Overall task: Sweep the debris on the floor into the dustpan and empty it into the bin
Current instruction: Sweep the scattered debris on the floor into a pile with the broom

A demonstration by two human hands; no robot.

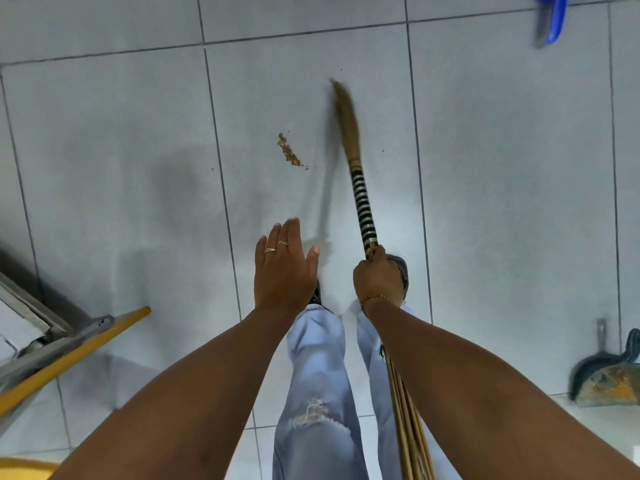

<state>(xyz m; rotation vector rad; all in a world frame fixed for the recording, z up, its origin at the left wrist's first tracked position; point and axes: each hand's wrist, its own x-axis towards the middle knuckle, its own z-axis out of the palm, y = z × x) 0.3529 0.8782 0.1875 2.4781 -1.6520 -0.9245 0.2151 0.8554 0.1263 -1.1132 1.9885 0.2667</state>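
Note:
A small streak of brown debris [288, 152] lies on the grey tiled floor ahead of my feet. My right hand [377, 280] is shut on a grass broom [362, 199] with a black-and-white banded handle. Its brown bristle tip is blurred and sits just right of the debris, apart from it. My left hand [282, 268] hovers flat and open over the floor, holding nothing. A dark dustpan [604, 379] with orange-stained inside rests on the floor at the right edge. No bin shows in view.
A yellow pole [72, 355] and a grey metal frame [38, 327] jut in from the lower left. A blue plastic object [554, 19] lies at the top right. My legs in light blue jeans [315, 375] stand below the hands.

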